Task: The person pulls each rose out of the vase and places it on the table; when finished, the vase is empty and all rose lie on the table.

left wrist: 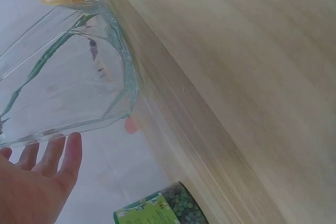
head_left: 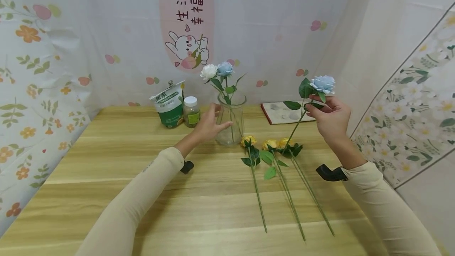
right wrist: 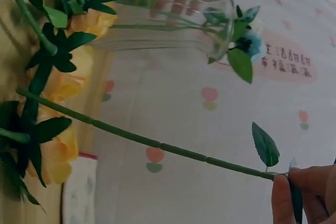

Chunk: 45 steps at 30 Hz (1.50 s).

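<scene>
A clear glass vase [head_left: 237,123] stands upright on the table, holding a white flower [head_left: 208,72] and a light-blue flower [head_left: 225,68]. My left hand [head_left: 209,125] is at the vase's left side, thumb across its front; in the left wrist view its fingertips meet the glass. My right hand [head_left: 333,117] pinches an artificial blue rose [head_left: 322,84] by the upper stem, just below the bloom. The rose's green stem [right wrist: 178,150] slants down leftward over the yellow roses. Three yellow roses [head_left: 248,141] lie on the table, stems toward me.
On the wooden table [head_left: 170,212], a green-and-white pouch [head_left: 170,108] with a clip on top stands left of the vase, beside a white-capped jar [head_left: 192,113]. A pale red-edged cloth [head_left: 284,113] lies at the back right. Printed curtains [head_left: 124,31] surround the table.
</scene>
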### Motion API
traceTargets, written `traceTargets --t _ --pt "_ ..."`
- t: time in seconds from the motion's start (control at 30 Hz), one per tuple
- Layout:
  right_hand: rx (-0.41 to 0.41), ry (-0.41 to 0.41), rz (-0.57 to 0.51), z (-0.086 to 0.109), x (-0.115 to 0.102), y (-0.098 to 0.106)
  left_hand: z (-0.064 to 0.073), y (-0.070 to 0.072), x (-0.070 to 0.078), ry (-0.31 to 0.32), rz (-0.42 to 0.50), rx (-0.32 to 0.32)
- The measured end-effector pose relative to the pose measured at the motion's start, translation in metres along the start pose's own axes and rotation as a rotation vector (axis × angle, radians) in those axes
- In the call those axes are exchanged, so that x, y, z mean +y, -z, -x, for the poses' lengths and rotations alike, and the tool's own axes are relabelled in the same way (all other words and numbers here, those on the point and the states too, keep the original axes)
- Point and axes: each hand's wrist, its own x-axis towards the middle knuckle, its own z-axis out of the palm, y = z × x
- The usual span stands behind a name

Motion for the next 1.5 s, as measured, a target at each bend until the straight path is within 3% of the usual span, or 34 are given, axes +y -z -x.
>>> traceTargets --t 0.4,0.9,1.1,1.3,1.5 --pt "0.058 0.028 0.072 0.001 0.018 0.003 0.003 -0.002 0.000 -0.001 0.002 -0.003" --pt "0.007 -0.049 -0.019 -0.006 0.003 0.027 0.000 -0.002 -0.001 -0.010 0.013 -0.002" --pt "-0.050 -0.135 0.042 -0.010 -0.002 0.049 0.000 -0.001 0.002 -0.003 0.010 -0.003" --pt "-0.111 -0.273 0.066 -0.013 -0.002 0.068 0.001 0.000 0.002 0.001 0.007 -0.007" --pt "-0.224 -0.424 0.219 -0.014 0.003 0.081 0.000 0.000 0.001 0.013 -0.002 -0.006"
